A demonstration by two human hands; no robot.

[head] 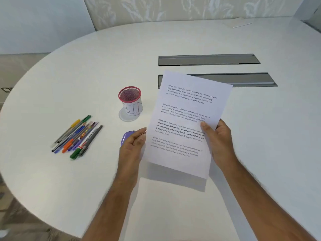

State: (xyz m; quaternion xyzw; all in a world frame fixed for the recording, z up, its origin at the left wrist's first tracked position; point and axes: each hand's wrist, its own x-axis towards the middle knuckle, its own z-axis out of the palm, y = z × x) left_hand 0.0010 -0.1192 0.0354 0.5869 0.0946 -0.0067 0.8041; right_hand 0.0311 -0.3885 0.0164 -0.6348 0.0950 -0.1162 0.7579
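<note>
Head view — white printed paper sheet point(187, 119) held above the tabletop point(86, 66), just right of the red mesh cup marked BIN point(130, 101). Left hand point(132, 147) and right hand point(219, 141) each pinch a side edge, fingers point(205, 126) curled. Best kept light, even — no creasing.

The sheet point(187, 119) is thin matt white paper with black print. The tabletop point(173, 40) beneath it looks smooth, matt white. Left of the sheet, the cup point(130, 100) is pink wire mesh wrapped in paper; the pens point(78, 136) look glossy plastic.
</note>
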